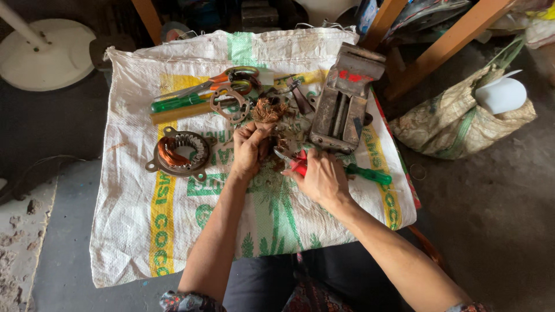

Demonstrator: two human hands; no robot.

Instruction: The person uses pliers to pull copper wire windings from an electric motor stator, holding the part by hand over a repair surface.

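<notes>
— While the person sat over the white woven sack, what did each hand do?

— The left hand was closed on a small piece with copper wire. The fingers were bent around it, so most of the piece was hidden; I could not tell its exact shape. The right hand was clamped on the red handles of a pair of pliers. The nose of the pliers pointed to the left, toward the piece, and it seemed to touch it just under the left fingers.

— So the piece lay between both hands?

— Yes, in the left grip and just beside the tip of the pliers, above the middle of the sack.

— What was around them?

— A loose bundle of copper wire lay just behind the left hand. A round stator with copper winding lay to the left, well apart. A grey metal vise stood behind the right hand, and a green-handled screwdriver lay just beside the right hand. Orange-handled scissors were at the far side.
</notes>
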